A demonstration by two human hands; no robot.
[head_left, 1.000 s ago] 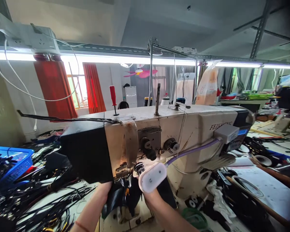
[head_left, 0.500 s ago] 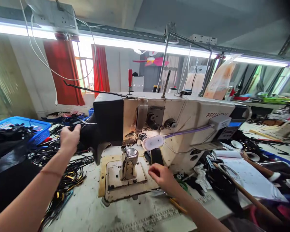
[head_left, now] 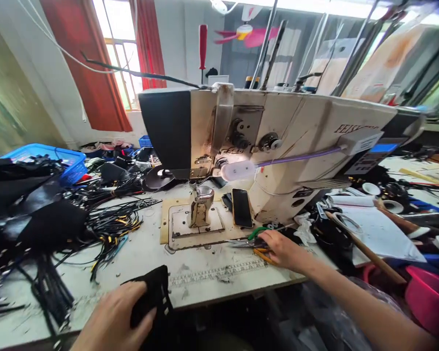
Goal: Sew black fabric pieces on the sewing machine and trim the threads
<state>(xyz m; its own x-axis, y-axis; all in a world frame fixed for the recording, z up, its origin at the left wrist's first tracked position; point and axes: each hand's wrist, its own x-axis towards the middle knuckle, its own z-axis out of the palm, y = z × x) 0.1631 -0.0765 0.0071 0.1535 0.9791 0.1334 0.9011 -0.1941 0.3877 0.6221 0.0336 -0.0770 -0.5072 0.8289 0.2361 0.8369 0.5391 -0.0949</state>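
Note:
At the table's front edge, my left hand (head_left: 120, 312) is closed around a black fabric piece (head_left: 155, 297) with small pale spots along its side. My right hand (head_left: 281, 251) rests right of the machine bed, fingers curled over the handles of a pair of scissors (head_left: 241, 243). The metal blades point left; the grip is partly hidden. Beside them lie a green ring-shaped item (head_left: 256, 233) and a thin orange object (head_left: 265, 256). Ahead stands a post-bed sewing machine (head_left: 300, 122), its metal post (head_left: 201, 207) bare beneath the lit lamp (head_left: 237, 171).
A phone (head_left: 242, 208) lies right of the post. Black straps and cords (head_left: 113, 219) cover the table's left side, near a blue basket (head_left: 73, 163). To the right are a notebook (head_left: 376, 234), a wooden stick (head_left: 369, 253) and a pink tub (head_left: 431, 297).
My left hand has come from beside the machine head down to the front edge with the black piece. My right hand has moved right onto the scissors. The view has tilted down.

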